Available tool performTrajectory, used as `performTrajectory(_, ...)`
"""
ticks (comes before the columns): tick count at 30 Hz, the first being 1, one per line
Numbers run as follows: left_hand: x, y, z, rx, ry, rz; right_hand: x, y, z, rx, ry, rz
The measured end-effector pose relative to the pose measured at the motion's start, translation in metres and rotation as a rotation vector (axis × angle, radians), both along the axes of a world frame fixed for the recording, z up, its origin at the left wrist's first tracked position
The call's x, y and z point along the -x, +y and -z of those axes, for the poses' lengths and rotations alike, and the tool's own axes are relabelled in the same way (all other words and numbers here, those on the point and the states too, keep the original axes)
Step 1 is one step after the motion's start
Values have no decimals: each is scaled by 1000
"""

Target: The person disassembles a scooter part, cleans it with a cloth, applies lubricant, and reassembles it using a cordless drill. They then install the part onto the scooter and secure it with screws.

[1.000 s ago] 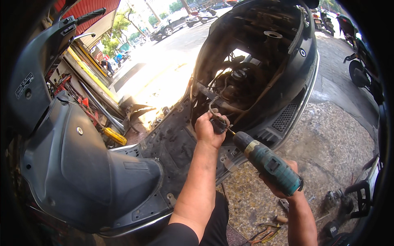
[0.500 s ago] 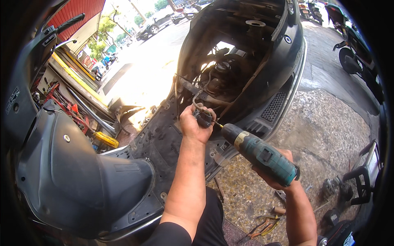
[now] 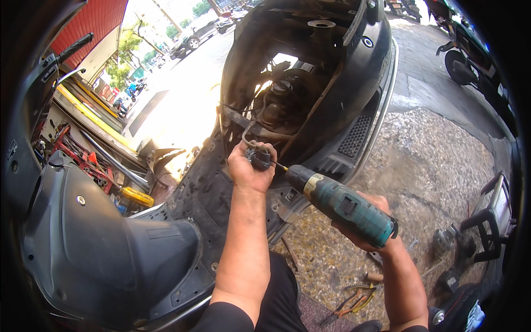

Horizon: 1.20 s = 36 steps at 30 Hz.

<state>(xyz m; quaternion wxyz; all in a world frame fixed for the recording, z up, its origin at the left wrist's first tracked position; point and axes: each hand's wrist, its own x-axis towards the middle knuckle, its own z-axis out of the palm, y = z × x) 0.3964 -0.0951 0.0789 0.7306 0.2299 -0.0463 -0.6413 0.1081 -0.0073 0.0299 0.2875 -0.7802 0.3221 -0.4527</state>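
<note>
My left hand [image 3: 250,174] is closed around a small dark part with a round black body [image 3: 260,160]. A pale curved hose [image 3: 247,133] runs up from it toward the open scooter body [image 3: 354,83]. In my right hand [image 3: 354,237] is a teal and black cordless drill [image 3: 351,209], gripped by its handle and pointing up and left. Its thin bit [image 3: 281,166] reaches the right side of the small part; my fingers and the dark part hide whether the tip touches it. Both hands are above the scooter's black floorboard [image 3: 204,202].
The scooter's front shield [image 3: 88,238] stands at left. Pliers [image 3: 357,301] and a brown cylinder [image 3: 374,276] lie on the speckled ground at lower right, near a black-framed object [image 3: 487,227]. Behind the shield are red parts [image 3: 83,160] and a yellow-handled tool [image 3: 137,196].
The whole view has shifted, so the scooter and both hands appear slightly further left. My grip on the small part and the drill is unchanged, and the bit stays beside the part.
</note>
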Motion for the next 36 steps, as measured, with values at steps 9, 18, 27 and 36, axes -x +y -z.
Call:
performTrajectory(9,-3,-2,2,-3,268,45,15,3,-16,6,-122,-104)
performTrajectory(18,15,8,-8,149,360,74,21,10,-15,94,-45,-27)
performTrajectory(27,27,10,-8,124,226,44,40,12,-9,-104,-159,4)
performTrajectory(36,46,7,-11,52,21,-45,32,19,-2,63,-93,21)
